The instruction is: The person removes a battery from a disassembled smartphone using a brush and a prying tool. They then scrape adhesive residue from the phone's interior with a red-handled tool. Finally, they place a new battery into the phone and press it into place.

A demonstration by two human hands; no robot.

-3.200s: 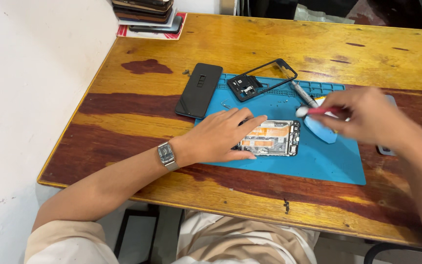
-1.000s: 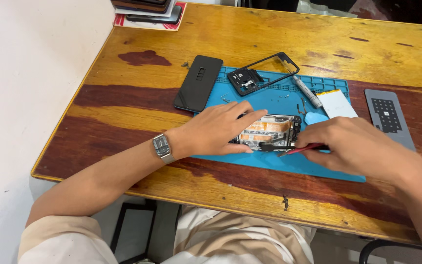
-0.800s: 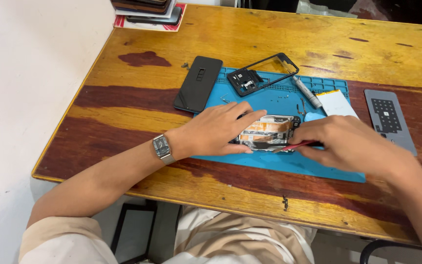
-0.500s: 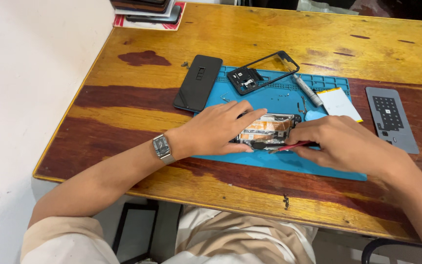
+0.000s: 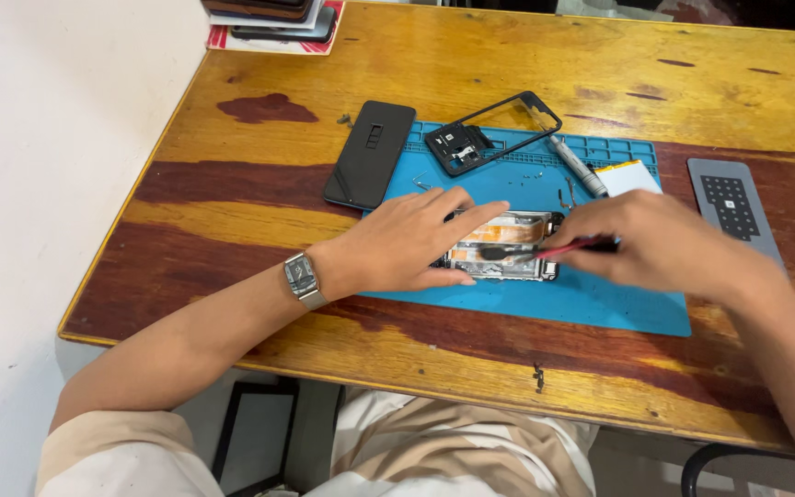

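Glossy varnished wooden table (image 5: 471, 74) — matt blue rubbery mat (image 5: 600, 294) — shiny metal wristwatch (image 5: 303, 278).

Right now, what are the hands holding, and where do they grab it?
The right hand pinches a thin red-handled tool by its back end. The left hand presses flat on the opened phone.

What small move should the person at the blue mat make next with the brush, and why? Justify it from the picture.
Probably a short sweep of the brush across the opened phone. The right hand already has its bristles on the exposed parts, and the left hand pins the phone flat on the blue mat.
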